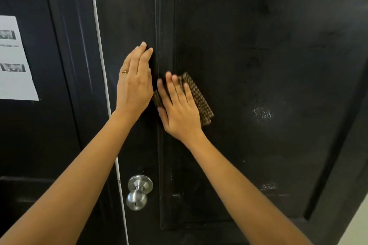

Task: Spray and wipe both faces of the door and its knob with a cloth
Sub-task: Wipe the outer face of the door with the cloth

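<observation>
A folded brown checked cloth (201, 101) was pressed against the black panelled wooden door (258, 55) by the flat, straight-fingered right hand (179, 109). The left hand (135, 81) was laid open on the door beside it, holding nothing. Wet patches (262, 114) glistened, so this face was judged partly wiped; the round silver knob (137, 199) and the far face were judged left. No container was seen.

- We had a single view, a wide-angle camera worn on the head, facing the door (258, 65) squarely from close up.
- It looked forward and a little down: the left hand (135, 85) and right hand (179, 109) sat mid-frame, the knob (137, 193) low.
</observation>
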